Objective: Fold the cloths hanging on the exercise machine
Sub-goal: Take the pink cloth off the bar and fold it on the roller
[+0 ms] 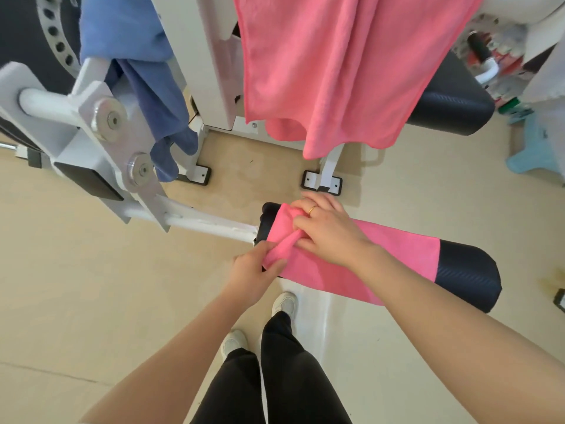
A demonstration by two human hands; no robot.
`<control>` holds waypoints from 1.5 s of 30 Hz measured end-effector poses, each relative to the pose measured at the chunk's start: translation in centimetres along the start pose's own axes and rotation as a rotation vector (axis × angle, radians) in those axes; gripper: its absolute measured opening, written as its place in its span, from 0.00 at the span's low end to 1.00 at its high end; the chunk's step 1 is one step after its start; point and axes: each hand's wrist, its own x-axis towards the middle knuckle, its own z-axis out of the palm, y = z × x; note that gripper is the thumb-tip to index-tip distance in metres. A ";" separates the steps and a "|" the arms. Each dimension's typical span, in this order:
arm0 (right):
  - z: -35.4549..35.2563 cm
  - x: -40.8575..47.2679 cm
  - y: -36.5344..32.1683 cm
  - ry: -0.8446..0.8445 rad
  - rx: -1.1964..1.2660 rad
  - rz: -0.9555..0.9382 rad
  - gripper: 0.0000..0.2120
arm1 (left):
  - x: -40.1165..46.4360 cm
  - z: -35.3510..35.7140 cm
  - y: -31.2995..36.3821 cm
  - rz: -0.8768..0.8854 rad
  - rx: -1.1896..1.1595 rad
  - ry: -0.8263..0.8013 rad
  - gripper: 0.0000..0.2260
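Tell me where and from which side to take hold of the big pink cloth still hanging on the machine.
Take the big pink cloth by its lower hanging corners, coming from the front, the person's side. It drapes over the machine's upper part with its bottom edge loose above the floor, so the corners are free to pinch and lift. Both hands are busy: the left hand pinches the small pink cloth, and the right hand presses it.

Both bare forearms reach forward and converge. The left hand (255,267) has thumb and fingers curled in a pinch. The right hand (328,229) lies palm down just beyond the left fingertips, fingers bent, a ring (312,209) on one.
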 end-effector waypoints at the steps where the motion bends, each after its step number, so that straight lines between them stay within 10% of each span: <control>1: -0.4 0.1 0.3 -0.002 0.010 0.007 0.10 | 0.1 0.1 -0.3 -0.011 -0.011 -0.004 0.13; 13: -1.6 4.3 1.1 0.001 0.468 0.210 0.08 | 0.2 0.0 -0.4 -0.125 -0.091 -0.014 0.11; 22: 2.2 0.4 1.4 0.024 0.186 0.519 0.25 | 0.1 0.3 -0.7 -0.269 -0.279 0.137 0.13; 33: 5.4 -5.5 -1.4 -0.047 0.094 0.323 0.37 | 0.9 -0.2 1.1 -0.311 -0.025 0.126 0.07; 37: 6.7 -6.4 -0.5 -0.044 0.055 0.414 0.36 | 0.6 1.6 2.6 0.186 0.515 0.382 0.25; 40: 6.8 -6.0 -0.8 -0.030 0.089 0.421 0.38 | 2.2 3.8 3.1 0.637 0.721 0.189 0.25; 45: 7.9 -7.2 0.2 0.042 0.003 0.420 0.34 | 4.8 3.5 0.7 0.606 0.961 -0.057 0.36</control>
